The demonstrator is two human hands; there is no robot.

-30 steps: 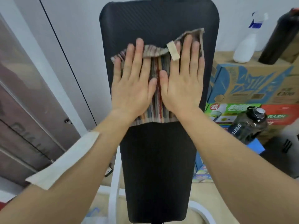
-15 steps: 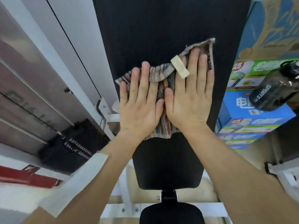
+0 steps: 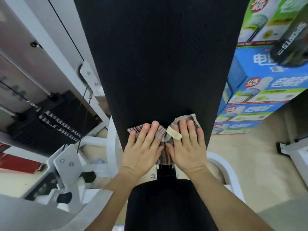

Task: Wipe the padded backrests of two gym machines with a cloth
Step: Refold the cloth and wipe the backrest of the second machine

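Striped cloth (image 3: pixel 161 133), spread flat on the black padded backrest (image 3: pixel 158 64), at the pad's 6 o'clock end, just above its lower edge. A pale label (image 3: pixel 173 135) sewn to the cloth lies across the right index finger.

Left hand (image 3: pixel 141 150) and right hand (image 3: pixel 188 147) lie side by side on the cloth, thumbs nearly touching. Both palms are flat and the fingers straight, pressing the cloth against the pad and grasping nothing.

At 6 o'clock from the cloth: a black bracket (image 3: pixel 165 170) and, below it, the black seat pad (image 3: pixel 166 202). At 9 o'clock: a black weight stack (image 3: pixel 50 120) within the white machine frame (image 3: pixel 66 164). At 2 o'clock: stacked blue and green printed cartons (image 3: pixel 250 97). A dark bottle (image 3: pixel 290 45) marked "SPORTS" stands at the frame's right edge.
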